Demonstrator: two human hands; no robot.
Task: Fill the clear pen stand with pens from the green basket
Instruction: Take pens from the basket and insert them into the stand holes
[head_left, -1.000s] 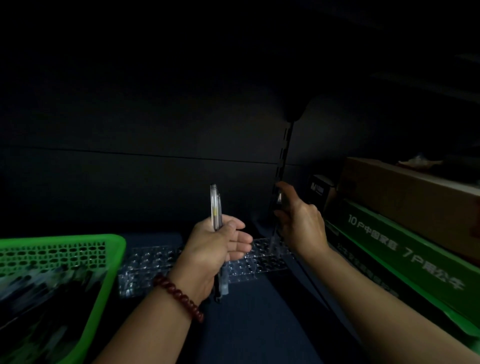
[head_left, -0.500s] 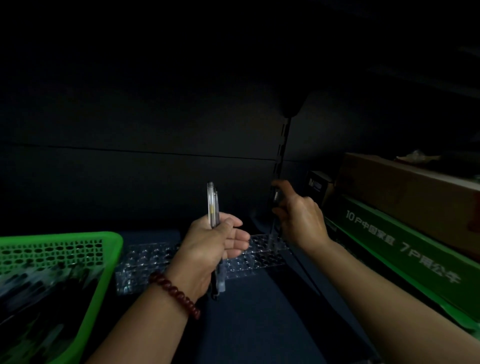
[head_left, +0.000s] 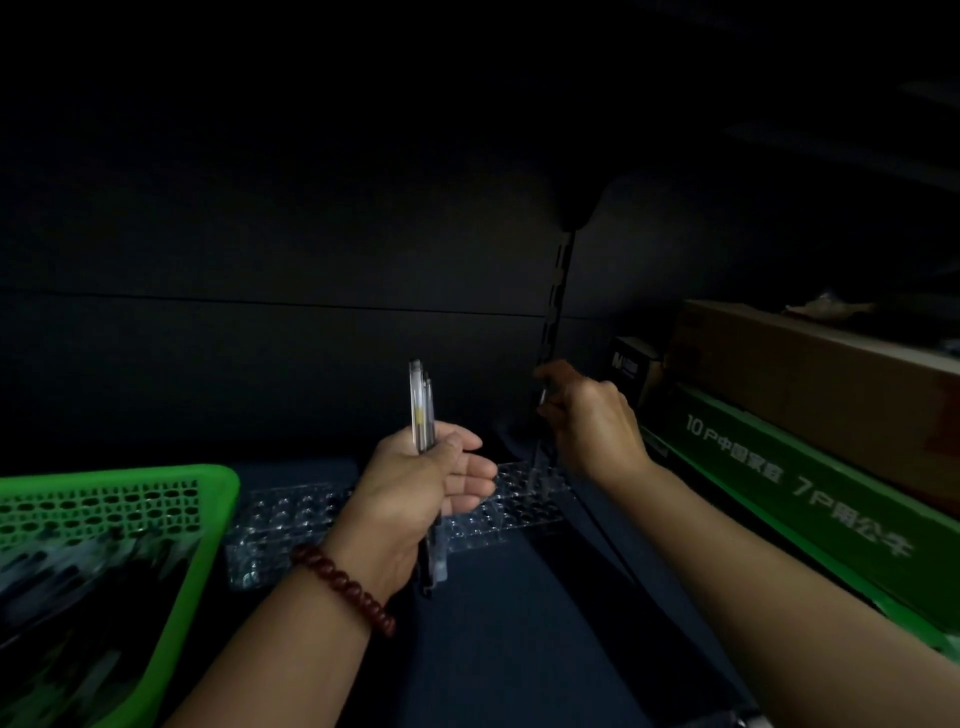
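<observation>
Left hand: the left hand (head_left: 415, 483) holds a small bunch of pens (head_left: 420, 400) upright. The thumb and palm clamp the barrels while the other fingers lie loosely spread. It probably serves as a ready supply, so the other hand need not go back to the basket for each pen.
Right hand: the right hand (head_left: 592, 426) has its fingers curled in a pinch round the top of a single pen (head_left: 542, 399). It holds the pen nearly upright with the tip down over the right end of the stand, which suits dropping it into a hole.
Pen stand: the clear pen stand (head_left: 291, 525) lies flat on the dark shelf (head_left: 498, 623), running behind both hands from just beside the basket. Most of its holes look unfilled, so the task seems to be at an early stage.
Basket: the green basket (head_left: 130, 480) sits at the far left with a blurred heap of pens inside.
Counts: one stand, one basket, one pen in the right hand. Two pen tops show in the left hand, and whether there are more cannot be told. The heap in the basket cannot be counted.
Right side: a green box (head_left: 779, 493) carries a brown box (head_left: 805, 374), two boxes stacked well clear of the work.
</observation>
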